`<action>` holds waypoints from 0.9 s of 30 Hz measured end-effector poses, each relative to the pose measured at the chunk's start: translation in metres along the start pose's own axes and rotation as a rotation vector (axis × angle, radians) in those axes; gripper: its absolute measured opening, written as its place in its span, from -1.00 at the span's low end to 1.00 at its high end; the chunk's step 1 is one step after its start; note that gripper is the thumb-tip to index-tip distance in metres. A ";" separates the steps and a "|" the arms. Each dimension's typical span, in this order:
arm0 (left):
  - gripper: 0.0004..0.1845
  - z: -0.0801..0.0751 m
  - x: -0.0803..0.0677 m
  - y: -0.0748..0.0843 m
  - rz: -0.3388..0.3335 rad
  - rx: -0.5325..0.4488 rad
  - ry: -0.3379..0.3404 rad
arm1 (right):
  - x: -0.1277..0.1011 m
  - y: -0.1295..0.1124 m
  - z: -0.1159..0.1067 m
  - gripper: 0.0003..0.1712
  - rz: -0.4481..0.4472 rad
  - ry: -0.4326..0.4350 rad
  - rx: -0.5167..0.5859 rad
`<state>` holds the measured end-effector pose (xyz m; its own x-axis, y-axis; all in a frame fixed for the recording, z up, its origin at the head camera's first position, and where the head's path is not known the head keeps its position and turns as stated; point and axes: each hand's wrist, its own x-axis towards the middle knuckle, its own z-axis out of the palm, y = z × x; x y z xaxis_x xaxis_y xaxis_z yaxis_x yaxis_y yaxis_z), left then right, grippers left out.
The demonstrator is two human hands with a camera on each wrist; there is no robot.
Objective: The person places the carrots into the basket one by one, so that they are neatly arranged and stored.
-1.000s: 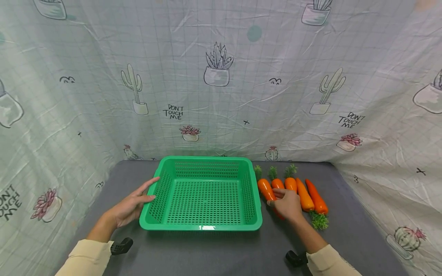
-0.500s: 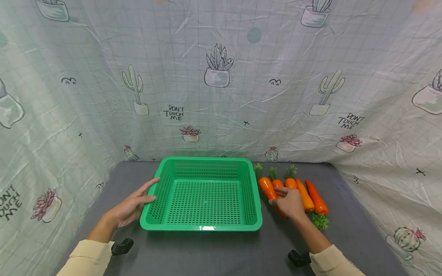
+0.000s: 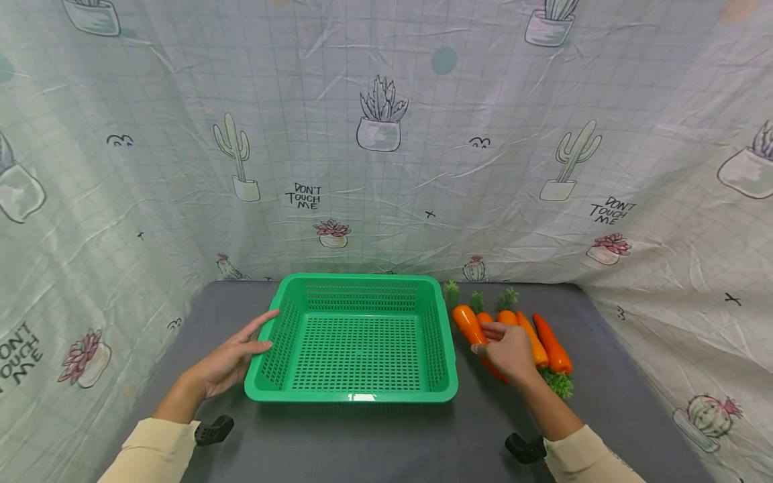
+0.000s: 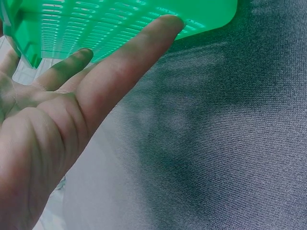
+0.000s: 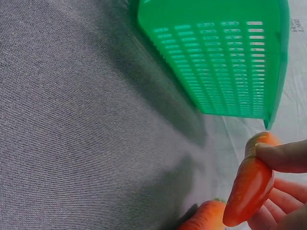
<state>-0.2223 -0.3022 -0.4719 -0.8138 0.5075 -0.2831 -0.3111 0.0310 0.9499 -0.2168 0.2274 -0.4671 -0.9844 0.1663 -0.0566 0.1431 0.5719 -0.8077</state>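
A green plastic basket [image 3: 356, 396] with slotted walls stands in the middle of the head view, and no item shows inside. My left hand [image 3: 226, 365] touches its left side, thumb and fingers extended, as the left wrist view also shows against the slotted wall [image 4: 120, 28]. Right of the basket, my right hand [image 3: 507, 352] pinches an orange carrot [image 3: 468, 323] between thumb and fingers. In the right wrist view this carrot [image 5: 249, 187] hangs above the table, beside the basket's wall [image 5: 216, 57]. Part of it is hidden by the hand in the head view.
Several other carrots lie in a row under and beyond the right hand, among them an orange one [image 3: 533, 343] and a redder one [image 3: 552, 345]. Leafy green tops [image 3: 558, 384] show at their ends. A patterned cloth [image 3: 386, 201] rises behind the grey table [image 3: 362, 446].
My right hand has raised the carrot and shifted it slightly right and away from the basket's edge. The left hand and the basket have stayed in place.
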 end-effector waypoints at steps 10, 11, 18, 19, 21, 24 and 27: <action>-0.12 0.001 -0.001 0.001 0.000 0.005 0.003 | 0.001 -0.006 -0.004 -0.36 0.014 -0.002 0.041; -0.12 0.001 -0.001 0.001 0.001 0.006 0.003 | 0.001 -0.006 -0.004 -0.36 0.014 -0.001 0.040; -0.13 0.001 -0.001 0.001 -0.002 -0.002 0.003 | 0.004 -0.009 -0.006 -0.38 0.009 0.003 0.027; -0.13 0.001 -0.001 0.001 -0.003 -0.004 0.003 | 0.004 -0.009 -0.007 -0.38 0.010 0.002 0.029; -0.13 0.001 -0.001 0.001 -0.005 -0.006 0.004 | 0.004 -0.011 -0.007 -0.37 0.012 0.004 0.030; -0.12 0.001 -0.001 0.001 -0.005 -0.011 0.004 | 0.004 -0.014 -0.008 -0.37 0.015 0.007 0.028; -0.13 0.001 -0.001 0.001 -0.004 -0.010 0.002 | 0.003 -0.016 -0.009 -0.38 0.017 0.009 0.021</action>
<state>-0.2210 -0.3020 -0.4708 -0.8138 0.5053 -0.2869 -0.3191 0.0240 0.9474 -0.2215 0.2256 -0.4490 -0.9809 0.1830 -0.0653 0.1574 0.5518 -0.8190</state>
